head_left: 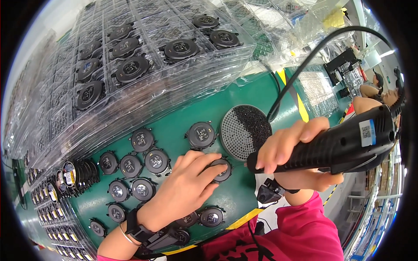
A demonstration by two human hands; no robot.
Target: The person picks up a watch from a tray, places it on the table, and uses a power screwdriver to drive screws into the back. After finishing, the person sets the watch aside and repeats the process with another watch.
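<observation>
My left hand [185, 191] presses its thumb and fingers around a round black smartwatch case [224, 173] on the green table; the fingers cover part of it. In my right hand [285, 143] is a corded black electric screwdriver [344, 145], its narrow end pointing left, beside the round grey screw plate [235, 141]. Small black screws [254, 124] cover the plate's right half. One more watch case [201, 135] lies just beyond my left fingers, and several others [156, 161] spread out to the left of that hand.
Stacked clear plastic trays [204, 65] with watch cases fill the far left. A row of round parts [80, 176] and a tray of small parts [58, 217] stand at the left. The tool's black cable [305, 65] arches overhead. A person [372, 102] sits at the far right.
</observation>
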